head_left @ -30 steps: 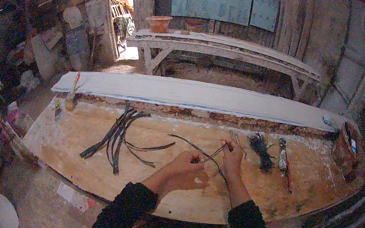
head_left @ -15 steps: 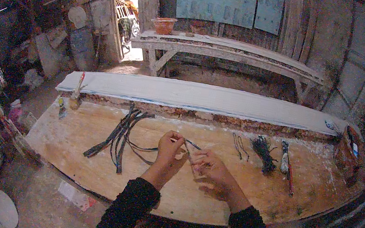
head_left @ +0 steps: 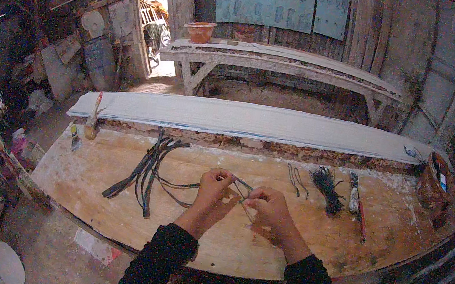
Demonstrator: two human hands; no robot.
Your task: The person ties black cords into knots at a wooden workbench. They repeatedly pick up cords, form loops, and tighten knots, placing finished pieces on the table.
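Above the middle of the wooden work board [head_left: 108,215], my left hand [head_left: 213,196] pinches a narrow dark strip [head_left: 243,184], which bridges the gap to my other hand. Its length trails off leftward in loops toward a bunch of flat dark strips [head_left: 146,175] lying on the board. My right hand [head_left: 274,213] is closed on the strip's other end, with thumb and forefinger pressed together. A thin line, perhaps cord, also crosses between the hands; its kind is too small to make out.
Two short cords [head_left: 296,181], a bundle of dark strings [head_left: 327,191] and a red-handled brush [head_left: 361,223] lie to the right. A brown pot [head_left: 431,189] stands at the far right. Behind runs a long white slab [head_left: 254,123]; a small bottle with a brush [head_left: 91,127] sits left.
My right hand has gone from a blurred, looser pose to a steady pinch on the strip. The left hand stays nearly in place, still pinching.
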